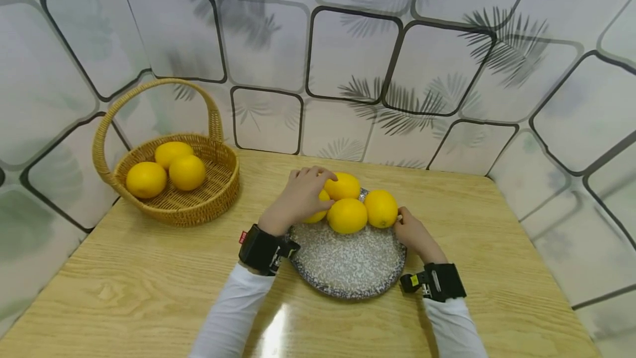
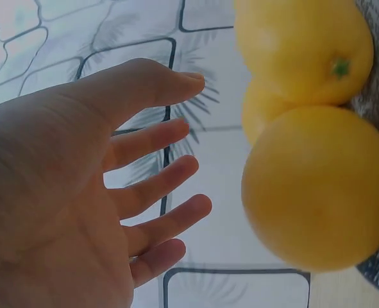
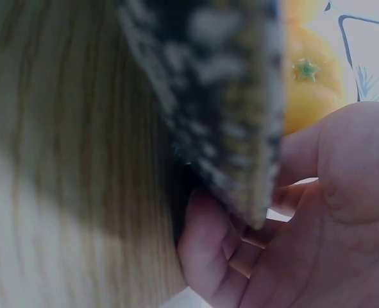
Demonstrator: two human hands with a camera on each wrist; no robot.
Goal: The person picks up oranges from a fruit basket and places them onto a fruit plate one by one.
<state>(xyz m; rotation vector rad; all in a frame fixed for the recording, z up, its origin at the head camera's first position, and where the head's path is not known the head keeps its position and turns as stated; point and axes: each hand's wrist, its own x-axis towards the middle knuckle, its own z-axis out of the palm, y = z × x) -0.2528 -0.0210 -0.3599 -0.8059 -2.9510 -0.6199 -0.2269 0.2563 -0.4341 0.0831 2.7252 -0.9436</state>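
A round speckled grey plate lies on the table with several oranges bunched toward its far side. My left hand hovers over the leftmost orange, partly covering it. In the left wrist view its fingers are spread and loosely bent, with a gap between them and the nearest orange. At the plate's right rim my right hand grips the edge; the right wrist view has curled fingers beneath the rim. Close to that hand sits the rightmost orange, its green stem mark visible.
At the left back stands a wicker basket with a tall handle, holding three oranges. Patterned wall covering rises behind the wood-grain table and along both sides.
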